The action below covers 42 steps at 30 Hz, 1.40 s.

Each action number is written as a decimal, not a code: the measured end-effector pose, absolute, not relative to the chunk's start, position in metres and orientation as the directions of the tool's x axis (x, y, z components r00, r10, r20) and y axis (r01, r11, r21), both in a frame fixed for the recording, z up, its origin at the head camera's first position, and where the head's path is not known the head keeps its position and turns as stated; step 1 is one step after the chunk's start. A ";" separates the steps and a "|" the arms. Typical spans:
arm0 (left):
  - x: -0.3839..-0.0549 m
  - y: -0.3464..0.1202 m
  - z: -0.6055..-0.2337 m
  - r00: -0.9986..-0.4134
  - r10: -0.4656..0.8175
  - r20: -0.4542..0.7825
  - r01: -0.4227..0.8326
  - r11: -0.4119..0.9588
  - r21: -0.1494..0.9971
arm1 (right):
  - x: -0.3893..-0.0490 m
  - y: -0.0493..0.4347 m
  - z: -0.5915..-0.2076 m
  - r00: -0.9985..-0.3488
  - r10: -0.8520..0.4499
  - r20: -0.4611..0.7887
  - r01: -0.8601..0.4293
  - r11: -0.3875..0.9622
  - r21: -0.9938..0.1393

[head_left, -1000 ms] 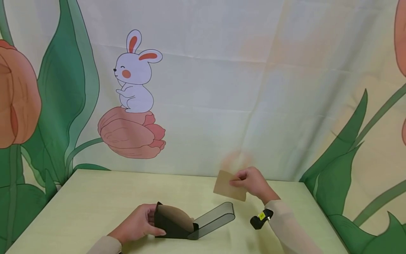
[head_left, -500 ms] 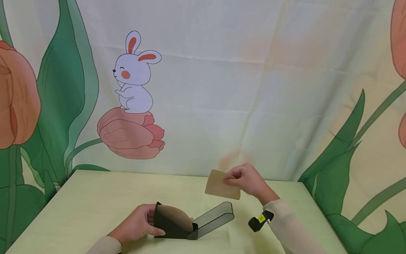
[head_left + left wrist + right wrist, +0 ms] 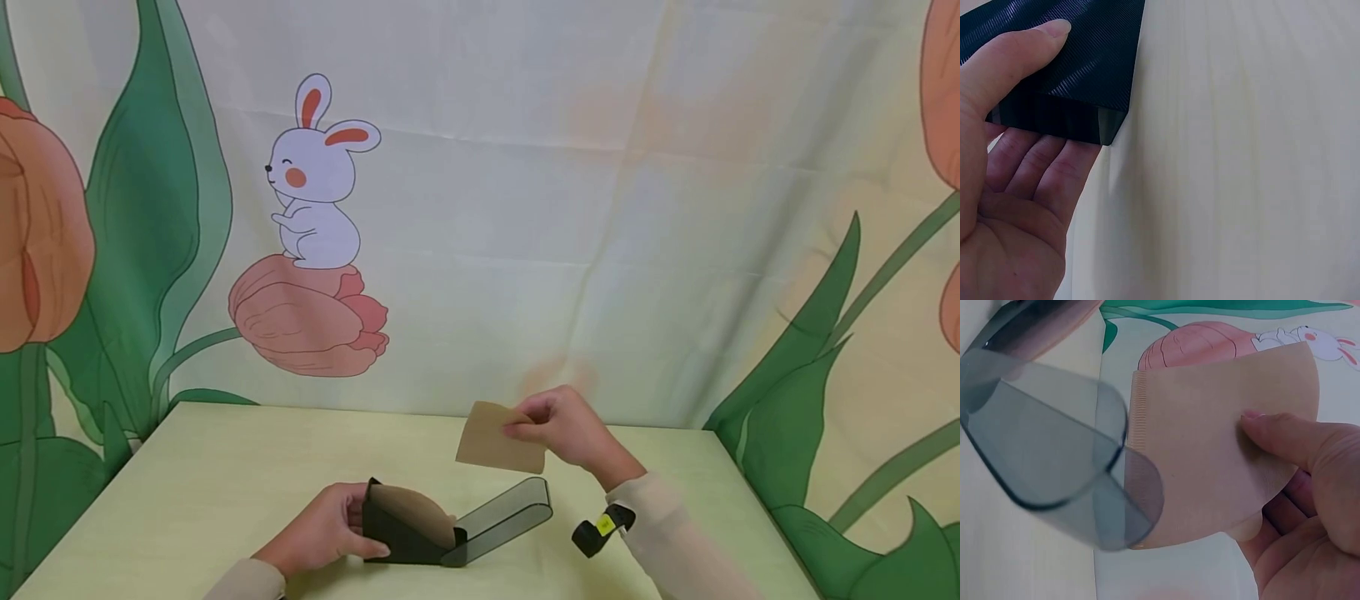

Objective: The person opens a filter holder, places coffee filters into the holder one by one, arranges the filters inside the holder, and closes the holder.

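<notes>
My left hand [image 3: 324, 529] grips the rear end of a black coffee filter holder [image 3: 401, 537] on the table, thumb along its ribbed side, fingers around the far side. Brown paper filters [image 3: 416, 510] stand inside it. Its smoky see-through lid [image 3: 508, 510] is swung open to the right. With thumb and fingers, my right hand [image 3: 566, 425] pinches a brown paper coffee filter [image 3: 483, 437], raised behind the lid. In the right wrist view the crimped edge of this filter [image 3: 1204, 444] points toward the lid, which partly overlaps it.
The pale table [image 3: 247, 458] ends at a hanging cloth backdrop [image 3: 480, 208] printed with a rabbit and tulips. A black camera with a yellow label [image 3: 603, 525] is strapped to the right wrist.
My right hand has moved left with the paper filter, from the right of the lid to above and behind it. The left hand and the holder stay in place.
</notes>
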<state>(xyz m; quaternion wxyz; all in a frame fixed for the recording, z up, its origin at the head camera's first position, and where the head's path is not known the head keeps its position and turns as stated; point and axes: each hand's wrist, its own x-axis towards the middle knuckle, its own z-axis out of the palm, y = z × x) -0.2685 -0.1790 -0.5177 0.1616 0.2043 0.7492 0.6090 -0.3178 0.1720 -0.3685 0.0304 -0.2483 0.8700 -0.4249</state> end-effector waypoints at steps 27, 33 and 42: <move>-0.269 -0.178 -0.518 -0.872 0.489 0.001 0.112 0.199 0.974 | -0.309 0.129 -0.387 -0.821 -0.559 0.117 -0.412 0.437 -0.799; -0.269 -0.177 -0.518 -0.872 0.490 0.005 0.113 0.191 0.975 | -0.307 0.125 -0.389 -0.810 -0.577 0.100 -0.415 0.444 -0.794; -0.270 -0.178 -0.520 -0.873 0.488 0.013 0.116 0.180 0.977 | -0.305 0.123 -0.391 -0.797 -0.598 0.078 -0.413 0.446 -0.794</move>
